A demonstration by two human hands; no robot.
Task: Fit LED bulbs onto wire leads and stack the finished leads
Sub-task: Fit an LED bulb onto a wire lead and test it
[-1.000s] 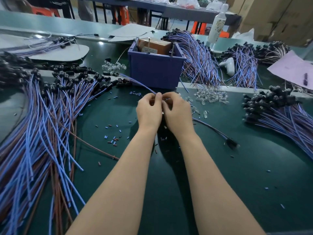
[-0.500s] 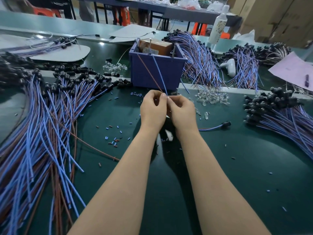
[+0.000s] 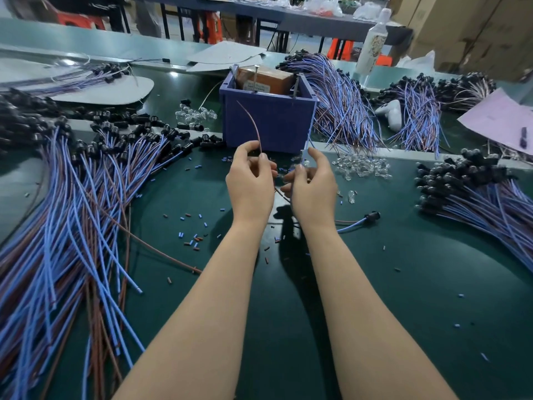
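The thin two-strand wire lead [image 3: 255, 127], one strand brown and one blue, is held up over the middle of the dark green surface [image 3: 403, 284], just in front of the square blue plastic bin [image 3: 271, 125]. The left hand [image 3: 251, 183] has a closed grip on the brown strand, pinching it between thumb and fingers so that its free end curves up across the bin's front wall. The right hand [image 3: 313, 186] has its fingers curled in a loose grip on the blue strand, which rises beside the bin's right corner. Whether a bulb sits between the fingertips cannot be told. From under the hands the lead runs right along the surface to its black socket end [image 3: 372, 217], which lies flat.

Just beyond the right hand is a heap of clear LED bulbs [image 3: 360, 167]; a smaller heap [image 3: 196, 114] lies left of the bin. A broad fan of blue and brown leads with black sockets [image 3: 86, 197] covers the left of the surface, and another bundle [image 3: 476, 192] lies at the right. Small blue and brown insulation offcuts [image 3: 193, 238] are scattered near the left forearm. A brown cardboard box [image 3: 265, 79] stands in the bin. Behind it are more lead bundles [image 3: 340, 105], a white plastic bottle [image 3: 375, 44] and a pale pink paper sheet [image 3: 499, 119].
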